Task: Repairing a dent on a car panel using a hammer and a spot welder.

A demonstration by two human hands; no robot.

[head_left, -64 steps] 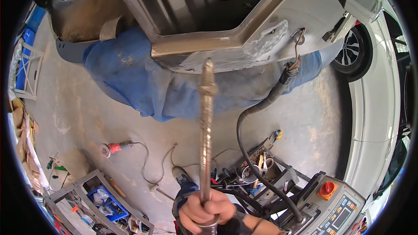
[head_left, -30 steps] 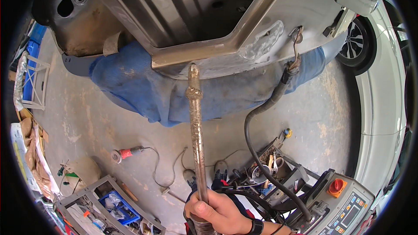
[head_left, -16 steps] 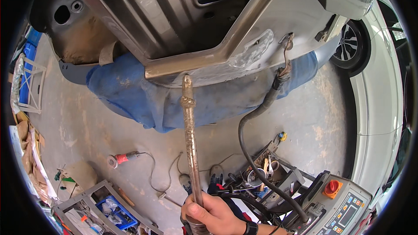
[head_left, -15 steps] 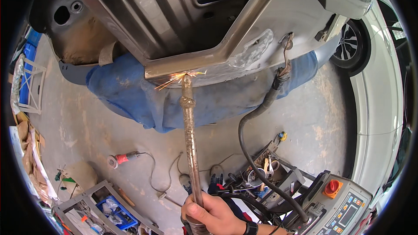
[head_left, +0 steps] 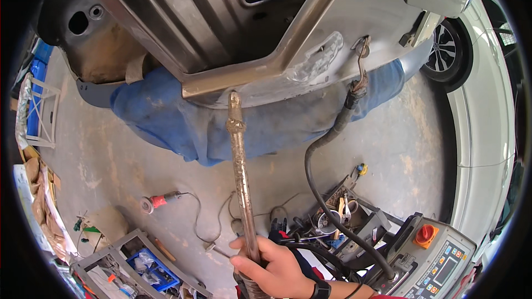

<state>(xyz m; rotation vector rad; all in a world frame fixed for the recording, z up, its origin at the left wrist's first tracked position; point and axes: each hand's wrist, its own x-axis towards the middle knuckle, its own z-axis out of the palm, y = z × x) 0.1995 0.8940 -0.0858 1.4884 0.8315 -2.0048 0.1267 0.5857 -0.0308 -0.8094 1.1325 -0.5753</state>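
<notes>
My right hand (head_left: 282, 273), with a dark band at the wrist, is closed round the lower part of a long worn metal dent puller rod (head_left: 239, 171). The rod points away from me, and its narrow tip is at the lower edge of a bare-metal car body panel (head_left: 227, 82). I cannot tell whether tip and metal touch. Beside it, a ground-down shiny patch (head_left: 318, 58) marks the panel. Farther right, a thick black cable (head_left: 308, 169) ends in a metal hook clamp (head_left: 360, 80) fixed to the panel. My left hand is not in view.
A blue cloth (head_left: 183, 124) drapes below the panel. A control unit (head_left: 438, 263) with a red knob stands at lower right, beside a tool tray (head_left: 379, 227). A red angle grinder (head_left: 158, 201) lies on the floor, near a grey cart (head_left: 100, 260). A white car (head_left: 482, 133) stands right.
Orange sparks at the rod's tip have gone. The rod's tip has shifted slightly left and up, and my right hand's fingers sit a little differently on it.
</notes>
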